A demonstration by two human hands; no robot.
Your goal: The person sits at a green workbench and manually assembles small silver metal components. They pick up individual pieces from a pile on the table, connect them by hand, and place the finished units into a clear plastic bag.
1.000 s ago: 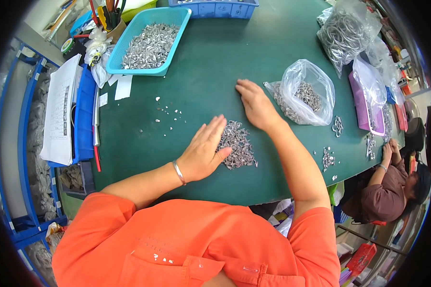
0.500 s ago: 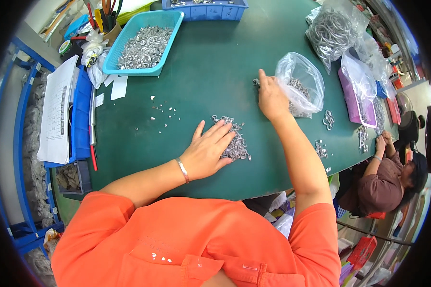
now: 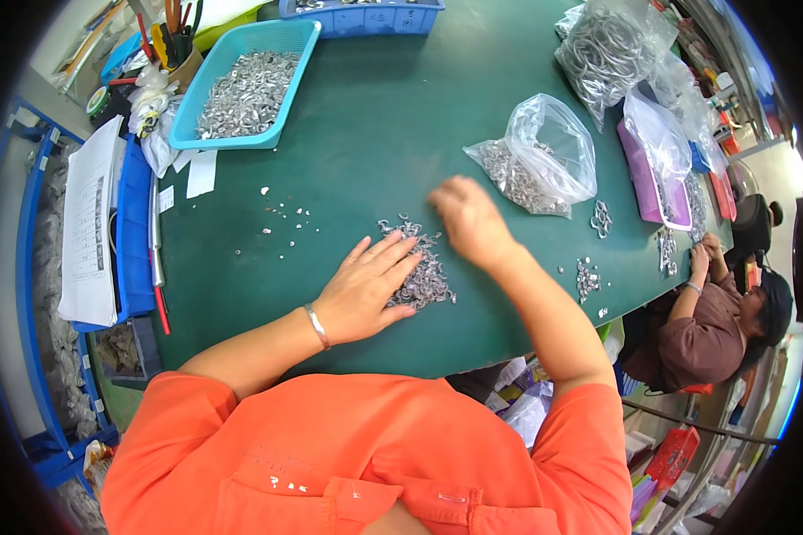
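My left hand point(image 3: 366, 290) lies flat with its fingers spread over the left side of a pile of small grey metal hook-like pieces point(image 3: 428, 282) on the green table. To the right and just beyond the pile, my right hand point(image 3: 468, 223) is above the tabletop. Its fingers look curled but are smeared by motion, so whether anything is in them is hidden. Farther right lies a clear plastic bag point(image 3: 531, 178), its mouth open, partly filled with similar small metal pieces.
A turquoise basket point(image 3: 281, 125) of metal parts stands at the far left, near a blue tray point(image 3: 375, 22). A bag of metal rings point(image 3: 607, 58) and a purple basket point(image 3: 638, 183) are at right. Small white bits point(image 3: 266, 231) lie left. A co-worker point(image 3: 705, 334) sits at right.
My right hand has left the plastic bag and moved left and nearer, toward the pile. The left hand stays on the pile. The whole view has shifted slightly.
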